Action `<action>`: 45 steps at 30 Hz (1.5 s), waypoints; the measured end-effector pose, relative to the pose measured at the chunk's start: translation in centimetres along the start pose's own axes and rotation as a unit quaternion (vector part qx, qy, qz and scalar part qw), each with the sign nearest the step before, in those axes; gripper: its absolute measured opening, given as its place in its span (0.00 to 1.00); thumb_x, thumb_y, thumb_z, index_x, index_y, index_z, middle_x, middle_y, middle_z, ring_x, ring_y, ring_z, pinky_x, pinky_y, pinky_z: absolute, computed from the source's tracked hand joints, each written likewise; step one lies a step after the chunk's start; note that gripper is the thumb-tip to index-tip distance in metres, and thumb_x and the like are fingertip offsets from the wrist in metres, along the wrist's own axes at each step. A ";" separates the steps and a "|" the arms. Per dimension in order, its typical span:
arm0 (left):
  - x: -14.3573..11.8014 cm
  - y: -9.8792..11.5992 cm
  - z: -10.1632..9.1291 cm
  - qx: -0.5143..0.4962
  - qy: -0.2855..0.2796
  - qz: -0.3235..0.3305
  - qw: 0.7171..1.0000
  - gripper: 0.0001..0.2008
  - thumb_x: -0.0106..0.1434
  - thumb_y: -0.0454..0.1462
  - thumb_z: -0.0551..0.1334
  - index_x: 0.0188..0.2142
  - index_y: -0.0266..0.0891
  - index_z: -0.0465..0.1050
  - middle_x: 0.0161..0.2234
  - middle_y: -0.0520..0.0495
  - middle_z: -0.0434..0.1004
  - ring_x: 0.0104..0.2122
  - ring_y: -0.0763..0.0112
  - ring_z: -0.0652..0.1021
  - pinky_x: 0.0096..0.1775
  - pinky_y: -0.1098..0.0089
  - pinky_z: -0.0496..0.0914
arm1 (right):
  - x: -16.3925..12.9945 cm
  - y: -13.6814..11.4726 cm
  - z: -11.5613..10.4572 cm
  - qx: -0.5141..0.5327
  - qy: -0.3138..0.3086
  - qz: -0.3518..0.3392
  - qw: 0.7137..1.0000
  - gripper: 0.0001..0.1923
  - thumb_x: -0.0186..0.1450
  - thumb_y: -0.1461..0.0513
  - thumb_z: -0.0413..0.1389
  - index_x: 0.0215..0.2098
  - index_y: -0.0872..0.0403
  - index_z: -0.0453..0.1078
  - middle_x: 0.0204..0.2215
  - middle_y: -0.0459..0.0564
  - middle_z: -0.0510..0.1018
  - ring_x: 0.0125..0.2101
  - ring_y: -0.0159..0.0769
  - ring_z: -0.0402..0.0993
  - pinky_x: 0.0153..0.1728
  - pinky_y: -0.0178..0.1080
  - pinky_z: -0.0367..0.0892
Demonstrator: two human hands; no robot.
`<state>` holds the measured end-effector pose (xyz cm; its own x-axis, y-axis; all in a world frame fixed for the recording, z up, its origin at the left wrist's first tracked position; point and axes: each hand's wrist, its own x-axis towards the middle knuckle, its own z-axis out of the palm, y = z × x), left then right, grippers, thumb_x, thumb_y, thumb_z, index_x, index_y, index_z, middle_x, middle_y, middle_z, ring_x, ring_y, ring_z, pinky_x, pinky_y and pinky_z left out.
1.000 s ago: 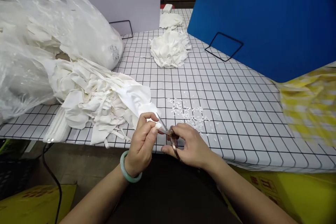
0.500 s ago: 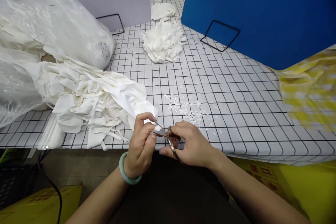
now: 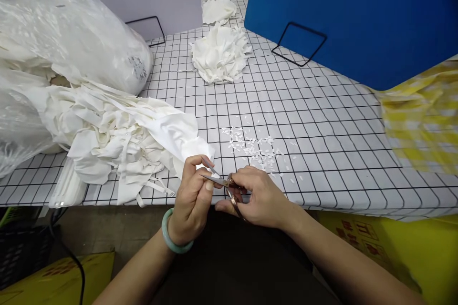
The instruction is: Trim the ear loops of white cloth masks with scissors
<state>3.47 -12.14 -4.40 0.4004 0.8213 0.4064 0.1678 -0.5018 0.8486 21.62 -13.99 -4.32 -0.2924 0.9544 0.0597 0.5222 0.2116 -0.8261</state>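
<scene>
My left hand [image 3: 192, 196], with a green bangle on the wrist, pinches the tip of a white fabric piece [image 3: 179, 134] at the table's near edge. My right hand [image 3: 261, 198] holds small scissors [image 3: 223, 183] whose blades are at the pinched tip, between the left fingers. The white piece runs back into a heap of white fabric pieces [image 3: 107, 140] at the left. Tiny white clippings [image 3: 252, 145] lie scattered on the checked tablecloth [image 3: 315, 124] just beyond my hands.
A big clear plastic bag [image 3: 60, 47] of white fabric fills the left. A round pile of white pieces [image 3: 220, 55] sits further back, a smaller one [image 3: 218, 9] behind it. A blue board [image 3: 358, 14] stands at the right, a yellow checked bag [image 3: 422, 114] at the right edge.
The view has drifted, so the table shows slightly lower and further left. The scissor blades have closed in on the pinched fabric tip; both hands stay in place.
</scene>
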 end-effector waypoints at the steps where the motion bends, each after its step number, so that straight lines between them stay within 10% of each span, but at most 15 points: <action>1: 0.1 0.0 0.0 0.004 -0.003 0.003 1.000 0.12 0.73 0.31 0.49 0.35 0.39 0.67 0.33 0.45 0.64 0.49 0.60 0.66 0.48 0.61 0.67 | 0.0 0.1 0.0 0.002 0.002 0.000 1.000 0.27 0.62 0.45 0.62 0.19 0.52 0.57 0.15 0.41 0.65 0.19 0.28 0.59 0.28 0.35 0.59; 17: 2.7 -1.9 4.4 -0.045 -0.112 0.000 0.993 0.13 0.74 0.34 0.50 0.35 0.39 0.70 0.32 0.45 0.67 0.50 0.59 0.69 0.48 0.61 0.69 | -4.9 4.3 -1.8 0.154 0.092 0.266 0.947 0.27 0.57 0.41 0.63 0.20 0.53 0.65 0.16 0.43 0.69 0.19 0.31 0.65 0.21 0.34 0.62; 22: 2.3 -0.3 3.7 -0.062 -0.113 -0.037 0.991 0.15 0.75 0.37 0.50 0.39 0.38 0.74 0.46 0.39 0.71 0.53 0.59 0.71 0.54 0.58 0.69 | -4.1 3.9 -0.9 0.302 0.134 0.157 0.931 0.28 0.52 0.43 0.69 0.40 0.51 0.70 0.44 0.54 0.78 0.40 0.42 0.77 0.42 0.43 0.75; 25: 1.8 1.0 3.1 -0.033 -0.141 0.003 0.989 0.17 0.75 0.42 0.49 0.46 0.39 0.75 0.57 0.36 0.71 0.58 0.55 0.71 0.63 0.48 0.61 | -2.7 3.1 0.8 0.331 0.119 0.161 0.922 0.23 0.54 0.46 0.69 0.37 0.51 0.68 0.33 0.49 0.77 0.32 0.39 0.77 0.35 0.40 0.76; 30: 2.2 -1.7 -0.2 0.112 -0.023 0.059 0.992 0.10 0.70 0.32 0.54 0.43 0.38 0.74 0.52 0.36 0.76 0.54 0.56 0.75 0.57 0.50 0.70 | -1.0 2.6 1.9 0.312 0.200 0.163 0.914 0.20 0.57 0.48 0.67 0.33 0.51 0.68 0.31 0.50 0.78 0.31 0.38 0.76 0.33 0.39 0.75; 33: 4.2 -5.4 -4.8 0.315 0.081 0.057 0.944 0.12 0.63 0.26 0.55 0.42 0.37 0.73 0.51 0.34 0.73 0.56 0.51 0.71 0.57 0.43 0.67 | -1.0 3.3 1.6 0.297 0.230 0.158 0.913 0.19 0.57 0.48 0.67 0.34 0.51 0.68 0.33 0.51 0.79 0.34 0.40 0.77 0.35 0.39 0.75; 36: 6.3 -6.7 -8.7 0.388 0.012 0.009 0.922 0.09 0.60 0.25 0.56 0.34 0.37 0.73 0.44 0.37 0.76 0.51 0.50 0.73 0.56 0.40 0.65 | -1.4 3.9 1.5 0.290 0.224 0.160 0.916 0.18 0.58 0.49 0.67 0.35 0.51 0.68 0.34 0.51 0.78 0.33 0.39 0.76 0.35 0.39 0.74; 40: 6.5 -2.8 -9.3 0.331 -0.069 -0.014 0.941 0.10 0.64 0.31 0.56 0.27 0.38 0.69 0.27 0.47 0.71 0.29 0.67 0.71 0.32 0.66 0.70 | -0.9 3.0 2.3 0.307 0.192 0.138 0.922 0.16 0.62 0.50 0.64 0.38 0.50 0.66 0.38 0.51 0.78 0.38 0.40 0.77 0.40 0.40 0.75; 45: 4.6 2.1 -7.0 0.046 -0.164 -0.214 0.962 0.17 0.67 0.39 0.58 0.22 0.37 0.64 0.20 0.56 0.56 0.21 0.78 0.60 0.24 0.74 0.55 | 2.1 0.7 4.8 0.285 0.122 0.062 0.949 0.22 0.58 0.55 0.68 0.46 0.49 0.66 0.53 0.54 0.74 0.49 0.43 0.75 0.45 0.42 0.74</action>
<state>-0.63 -7.52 1.59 0.5378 0.8351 -0.1153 0.4531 -0.1710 0.8749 17.48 -12.84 -7.48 -0.0268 0.9996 0.0119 0.0022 0.0119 -0.9999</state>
